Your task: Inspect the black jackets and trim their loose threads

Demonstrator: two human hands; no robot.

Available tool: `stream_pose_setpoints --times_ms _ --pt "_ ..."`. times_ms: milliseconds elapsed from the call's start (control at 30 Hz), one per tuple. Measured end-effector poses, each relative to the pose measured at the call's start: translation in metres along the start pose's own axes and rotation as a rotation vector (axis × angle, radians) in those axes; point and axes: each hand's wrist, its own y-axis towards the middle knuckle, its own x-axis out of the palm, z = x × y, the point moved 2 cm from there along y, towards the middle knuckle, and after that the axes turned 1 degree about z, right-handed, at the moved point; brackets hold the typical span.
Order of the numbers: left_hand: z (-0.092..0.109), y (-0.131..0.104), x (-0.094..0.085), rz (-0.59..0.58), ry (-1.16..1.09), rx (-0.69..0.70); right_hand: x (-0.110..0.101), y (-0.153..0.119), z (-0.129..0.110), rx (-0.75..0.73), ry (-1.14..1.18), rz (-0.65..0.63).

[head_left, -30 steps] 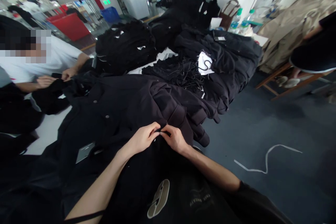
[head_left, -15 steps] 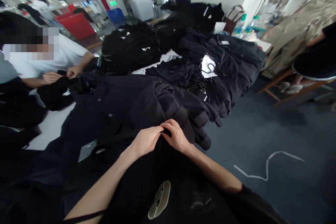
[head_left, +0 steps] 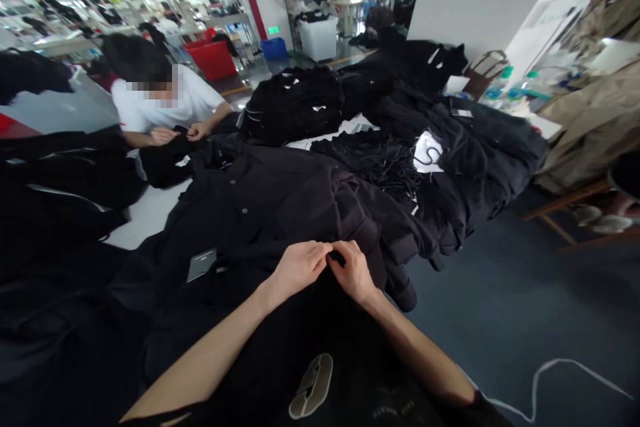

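Observation:
Close together at the near edge of the piled clothes, my left hand (head_left: 303, 267) and my right hand (head_left: 353, 269) pinch dark cloth, their fingertips nearly touching. The dark garment (head_left: 280, 180) spreads out beyond them, with small round snaps on its upper part. A grey tag (head_left: 202, 265) lies on dark fabric to the left of my left hand. The exact bit of cloth between my fingers is mostly hidden by the fingers.
Across the table, a person in a white shirt (head_left: 193, 97) handles black cloth. Black cords (head_left: 395, 163) and a white patch (head_left: 427, 151) lie on the pile. A wooden stool (head_left: 555, 225) stands at right; a white strip (head_left: 535, 380) lies on the floor.
The view has tilted up and turned left, so the scene sits further right and more of the room shows. My hands remain together on the dark cloth.

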Motion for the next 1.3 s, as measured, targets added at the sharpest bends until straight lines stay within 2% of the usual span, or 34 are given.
stream_pose_setpoints --times_ms 67,167,300,433,533,633,767,867,933,1033,1067,1167,1233,1300 --pt "0.001 -0.002 -0.006 -0.006 -0.055 -0.076 -0.003 0.001 0.001 -0.022 -0.022 0.033" --pt "-0.006 -0.009 -0.019 -0.053 -0.022 -0.121 -0.006 0.002 0.003 -0.021 -0.027 0.111" --pt "-0.033 -0.025 -0.039 -0.034 -0.009 -0.206 -0.011 0.009 0.006 0.05 0.084 0.233" --pt "-0.056 -0.039 -0.052 0.0 -0.179 -0.353 -0.01 0.019 0.011 0.164 0.241 0.185" --pt "-0.059 -0.04 -0.054 -0.054 -0.279 -0.448 -0.008 0.023 0.018 0.186 0.272 0.096" --pt "-0.059 -0.035 -0.053 -0.129 -0.348 -0.508 -0.008 0.028 0.027 0.192 0.248 0.082" --pt "-0.063 -0.024 -0.047 -0.216 -0.341 -0.5 -0.006 0.046 0.036 0.136 0.208 0.107" --pt "-0.07 -0.015 -0.044 -0.223 -0.299 -0.48 -0.006 0.056 0.039 0.14 0.12 0.091" --pt "-0.075 -0.011 -0.045 -0.218 -0.312 -0.478 -0.011 0.052 0.034 0.099 0.001 0.15" --pt "-0.079 -0.009 -0.049 -0.28 -0.359 -0.477 -0.022 0.031 0.01 -0.073 -0.128 0.271" --pt "-0.079 -0.009 -0.05 -0.316 -0.375 -0.476 -0.023 0.024 0.0 -0.143 -0.141 0.24" --pt "-0.078 -0.006 -0.052 -0.409 -0.41 -0.484 -0.013 0.008 -0.021 -0.295 -0.224 -0.014" --pt "-0.077 -0.004 -0.051 -0.435 -0.411 -0.49 -0.002 0.007 -0.022 -0.305 -0.361 -0.12" --pt "-0.076 -0.002 -0.049 -0.447 -0.411 -0.477 0.007 0.01 -0.015 -0.285 -0.485 -0.143"
